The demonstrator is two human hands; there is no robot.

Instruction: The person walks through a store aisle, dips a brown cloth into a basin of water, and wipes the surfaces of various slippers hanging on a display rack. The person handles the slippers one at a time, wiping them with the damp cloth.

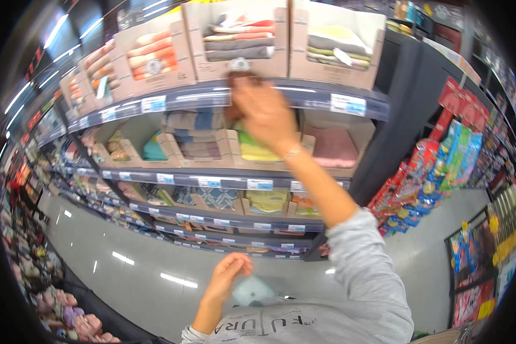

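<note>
My right hand (266,116) reaches up to the shelf and is blurred. It holds a brown cloth (236,109) against the price rail (193,99) of the upper shelf; part of the cloth shows above the fingers. Behind that rail stands a cardboard display box (241,71) with folded grey and orange towels (239,43). Below the hand, yellow-green towels (258,148) lie in another box, partly hidden by my wrist. My left hand (230,273) hangs at waist height with fingers curled, and I see nothing in it. Close beside it is a pale translucent square (253,291), blurred.
More boxed towels fill the lower shelves, with a pink towel (332,146) at right. Snack packets (425,172) hang off the shelf's end panel (406,112). Plush toys (86,322) sit in a dark bin at lower left. A shiny tiled floor (146,258) lies between.
</note>
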